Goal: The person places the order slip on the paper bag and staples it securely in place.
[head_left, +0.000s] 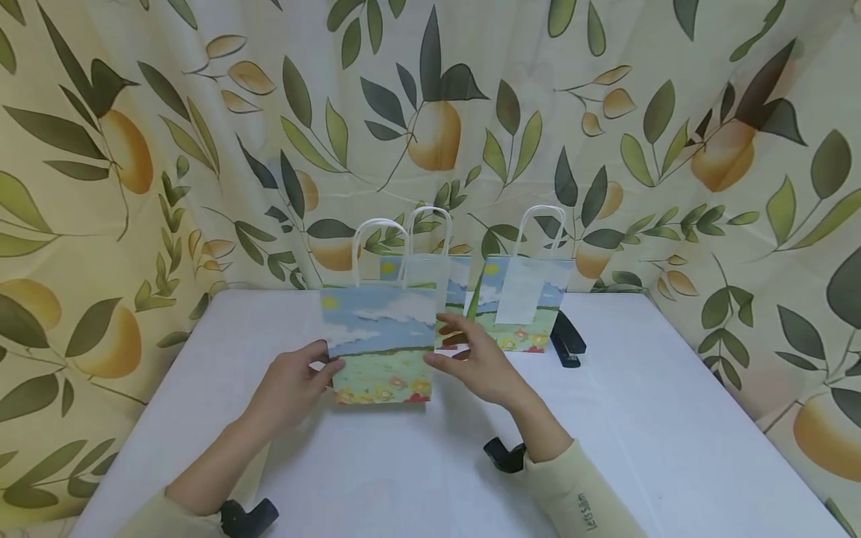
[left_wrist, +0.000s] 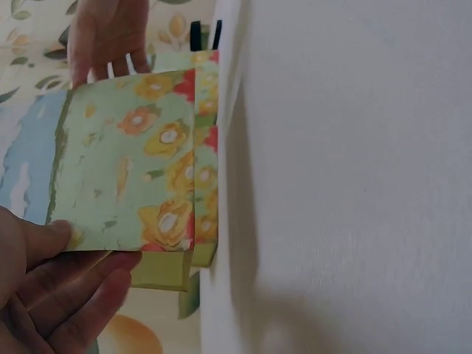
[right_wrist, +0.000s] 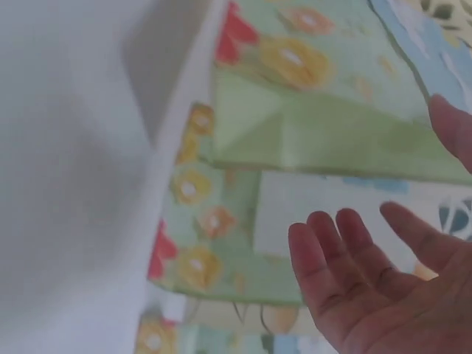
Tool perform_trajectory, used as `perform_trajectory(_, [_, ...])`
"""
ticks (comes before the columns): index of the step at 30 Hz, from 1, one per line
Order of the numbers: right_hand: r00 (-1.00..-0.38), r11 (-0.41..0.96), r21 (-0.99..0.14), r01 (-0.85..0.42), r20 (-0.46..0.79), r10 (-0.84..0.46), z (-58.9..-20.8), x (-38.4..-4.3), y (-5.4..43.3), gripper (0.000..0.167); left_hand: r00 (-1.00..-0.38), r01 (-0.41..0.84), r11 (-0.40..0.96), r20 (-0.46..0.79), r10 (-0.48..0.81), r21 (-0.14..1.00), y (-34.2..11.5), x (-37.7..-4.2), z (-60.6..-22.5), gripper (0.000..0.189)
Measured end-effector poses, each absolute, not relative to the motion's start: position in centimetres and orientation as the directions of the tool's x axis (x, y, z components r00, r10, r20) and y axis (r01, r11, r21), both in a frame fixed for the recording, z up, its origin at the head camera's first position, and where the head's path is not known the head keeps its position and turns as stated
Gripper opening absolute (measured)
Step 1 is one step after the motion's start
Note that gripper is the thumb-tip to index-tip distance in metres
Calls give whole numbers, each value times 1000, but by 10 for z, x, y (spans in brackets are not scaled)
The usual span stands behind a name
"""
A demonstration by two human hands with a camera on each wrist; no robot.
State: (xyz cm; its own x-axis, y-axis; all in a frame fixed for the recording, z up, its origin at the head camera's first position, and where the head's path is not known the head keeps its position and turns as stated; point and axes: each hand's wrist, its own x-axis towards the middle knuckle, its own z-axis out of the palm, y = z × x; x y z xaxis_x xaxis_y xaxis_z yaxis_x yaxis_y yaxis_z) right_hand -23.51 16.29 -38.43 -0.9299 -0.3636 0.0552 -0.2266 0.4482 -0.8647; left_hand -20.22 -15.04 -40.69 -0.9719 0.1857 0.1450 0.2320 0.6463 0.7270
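Pinching the front bag (head_left: pixel 382 340) by its left edge at the frame's centre, the left hand (head_left: pixel 291 382) probably steadies it upright; the right hand (head_left: pixel 486 366), fingers apart, flanks the right edge, perhaps for guiding.

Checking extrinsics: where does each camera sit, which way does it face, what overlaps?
Head: worn there, facing forward and down at front bag, table, backdrop; left hand, right hand, sleeves show.
Left wrist: worn there, facing the front bag's flowered part; left hand near, right hand beyond.
Right wrist: worn there, facing the front bag's side and a bag behind; only the right hand shows.
Shared: head and left wrist both catch both hands.
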Motion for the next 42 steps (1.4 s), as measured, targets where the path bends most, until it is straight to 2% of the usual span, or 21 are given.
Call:
perform_trajectory(5, [-930, 448, -858, -249, 83, -358, -378, -239, 178, 66, -968, 241, 631, 131, 216, 737, -138, -204, -409, 15])
perform_trajectory(16, [-942, 506, -838, -206, 29, -336, -373, -245, 193, 55, -955, 274, 609, 132, 267, 744, -118, -213, -420, 13])
perform_trajectory(21, [-946, 532, -828, -177, -7, -325, -373, -247, 197, 44, -949, 279, 613, 116, 292, 739, -111, -217, -424, 8])
perform_trajectory(24, [-944, 530, -830, -176, -12, -331, -373, -247, 199, 43, -947, 280, 620, 104, 305, 733, -107, -219, -424, 5])
perform_trajectory(29, [-937, 508, -841, -186, -4, -350, -373, -247, 201, 45, -954, 250, 632, 74, 291, 734, -105, -220, -422, 10])
perform_trajectory(32, [-934, 499, -845, -193, 2, -358, -372, -247, 202, 44, -959, 233, 617, 73, 273, 752, -108, -222, -419, 22])
perform_trajectory(38, [-928, 466, -863, -196, 10, -372, -370, -247, 203, 50, -953, 267, 527, 141, 267, 807, -110, -232, -405, 69])
perform_trajectory(42, [-927, 425, -886, -183, 12, -374, -370, -247, 202, 53, -945, 274, 452, 150, 291, 849, -108, -240, -395, 79])
